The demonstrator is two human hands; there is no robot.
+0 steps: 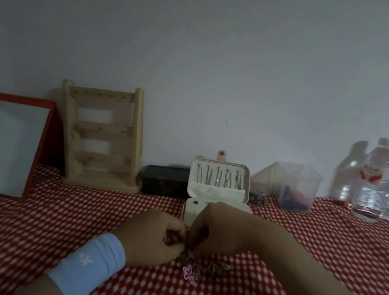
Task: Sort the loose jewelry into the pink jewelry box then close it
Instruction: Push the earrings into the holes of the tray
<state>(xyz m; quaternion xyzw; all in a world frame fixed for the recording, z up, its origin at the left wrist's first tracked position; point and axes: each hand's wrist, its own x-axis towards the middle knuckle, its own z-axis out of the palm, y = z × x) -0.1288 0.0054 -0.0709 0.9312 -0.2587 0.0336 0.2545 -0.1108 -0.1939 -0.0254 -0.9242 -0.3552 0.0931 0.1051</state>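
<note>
The pink jewelry box (219,184) stood open at the back of the cloth-covered worktop (46,238), its lid upright with chains hanging inside, probably so pieces could go straight in. The loose jewelry (216,269) lay heaped just in front of it, a pink flower piece (188,275) at the near edge. The left hand (156,235) curled its fingers round a small dark piece from the heap. The right hand (216,230) reached its fingertips down into the heap; in the dim light I cannot tell whether they pinched anything. That hand hid much of the box's tray. A wooden stand (103,135), a dark box (165,181), plastic tubs (296,189) and water bottles (375,181) lined the wall, well clear.
</note>
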